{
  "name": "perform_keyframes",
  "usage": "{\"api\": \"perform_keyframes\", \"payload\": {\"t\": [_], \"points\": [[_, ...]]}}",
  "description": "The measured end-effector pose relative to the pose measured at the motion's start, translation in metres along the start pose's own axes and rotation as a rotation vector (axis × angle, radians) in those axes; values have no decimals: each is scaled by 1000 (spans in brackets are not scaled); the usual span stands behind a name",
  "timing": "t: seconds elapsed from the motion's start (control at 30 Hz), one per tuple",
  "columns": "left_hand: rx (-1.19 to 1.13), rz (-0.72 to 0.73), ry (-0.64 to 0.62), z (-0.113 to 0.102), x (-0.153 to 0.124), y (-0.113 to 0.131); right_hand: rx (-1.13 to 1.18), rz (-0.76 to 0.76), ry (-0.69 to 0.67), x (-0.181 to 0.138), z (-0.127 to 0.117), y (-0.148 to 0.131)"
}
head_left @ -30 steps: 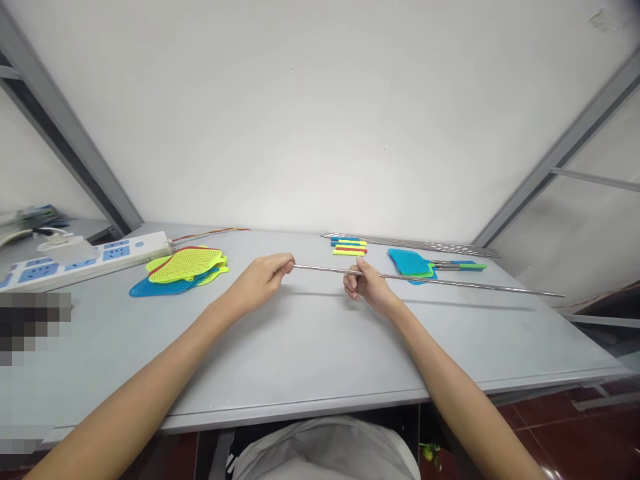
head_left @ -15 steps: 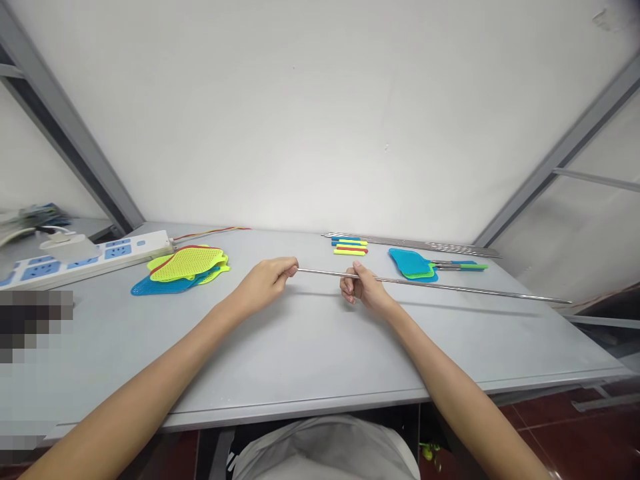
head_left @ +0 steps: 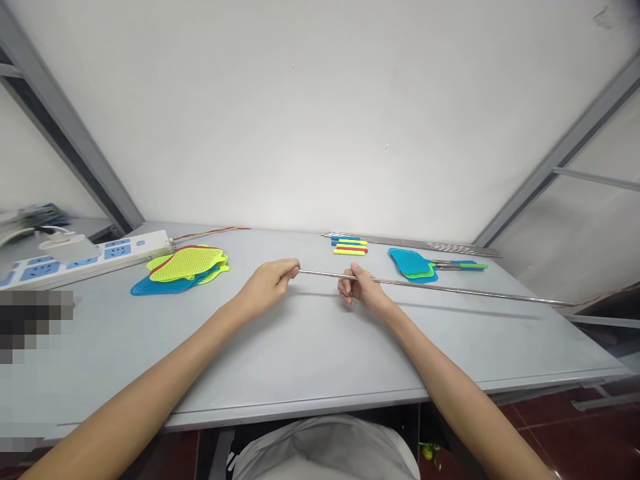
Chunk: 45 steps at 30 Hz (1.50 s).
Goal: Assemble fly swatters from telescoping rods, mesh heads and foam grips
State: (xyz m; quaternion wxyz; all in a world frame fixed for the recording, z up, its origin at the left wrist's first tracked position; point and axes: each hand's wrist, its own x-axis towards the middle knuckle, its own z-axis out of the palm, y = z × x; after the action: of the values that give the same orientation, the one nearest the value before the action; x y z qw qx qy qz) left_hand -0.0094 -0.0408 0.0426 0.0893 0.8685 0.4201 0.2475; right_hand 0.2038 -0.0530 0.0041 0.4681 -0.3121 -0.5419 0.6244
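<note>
A long, thin telescopic metal rod (head_left: 450, 289) is held a little above the table, stretching from the middle far out to the right. My left hand (head_left: 273, 283) pinches its left end between thumb and fingers, which hide the tip. Farther along, my right hand (head_left: 361, 287) is closed around the rod with the thumb along the top. Behind my right hand lie short coloured handle tubes (head_left: 350, 247) in blue, yellow and red. Right of them rest blue and green fly swatters (head_left: 413, 265) with metal shafts and coloured grips.
Yellow and blue swatter heads (head_left: 185, 267) are piled on the left beside a white power strip (head_left: 143, 245). Several more metal rods (head_left: 425, 244) lie along the wall (head_left: 320, 120). The grey table (head_left: 300, 360) ends at its front edge near my body.
The rod has shifted very slightly to the right with my left hand. My right hand has moved a touch to the left along it. Everything else stays in place.
</note>
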Motion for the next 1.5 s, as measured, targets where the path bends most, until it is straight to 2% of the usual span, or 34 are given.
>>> {"api": "perform_keyframes", "payload": {"t": [0.5,0.8,1.07,1.3,1.5], "points": [[16,-38,-45,5,0,-2,-55,20,36,2,1,2],[21,-14,-242,-6,-1,-18,-122,13,128,9,2,10],[117,28,-154,-2,-1,-11,-109,57,141,7,4,6],[152,58,-144,0,0,-11,-79,109,88,5,9,8],[177,177,-212,7,2,-6,-58,125,35,5,8,12]]}}
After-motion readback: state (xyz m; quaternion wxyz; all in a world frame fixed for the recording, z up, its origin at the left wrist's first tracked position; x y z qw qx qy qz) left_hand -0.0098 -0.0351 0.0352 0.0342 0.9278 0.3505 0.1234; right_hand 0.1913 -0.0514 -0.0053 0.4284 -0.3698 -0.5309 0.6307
